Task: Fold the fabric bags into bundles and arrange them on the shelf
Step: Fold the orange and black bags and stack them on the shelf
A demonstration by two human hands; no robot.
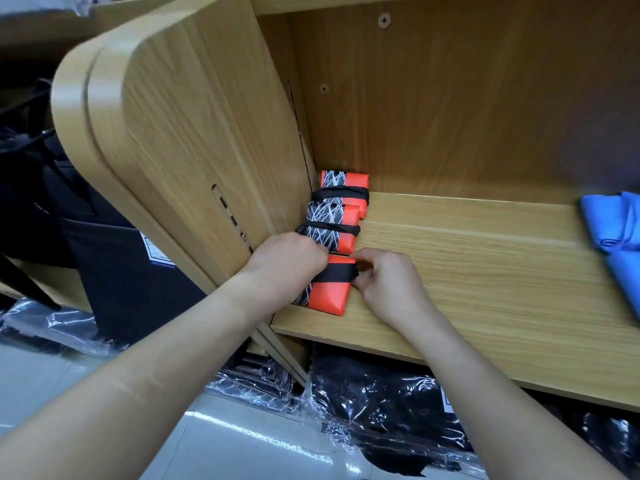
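Pinching the black strap [337, 273] at its right end, our right hand [388, 282] works the edge of the orange bundle [329, 294]. Our left hand [284, 261] curls over the bundle's left side, fingertips hidden, apparently gripping it. The bundle lies between both hands on the shelf [467, 278], by the front edge, beside the side panel [207, 133]. Its long axis runs front to back, the strap across it, in line with the second bundle [332, 225] and third bundle [344, 181] behind. Its far end touches or nearly touches the second. We judge any nudge goes straight back. Blue fabric [616, 230] lies well right. We read no brand; the label [157, 252] on the black box [121, 271] is too blurred.
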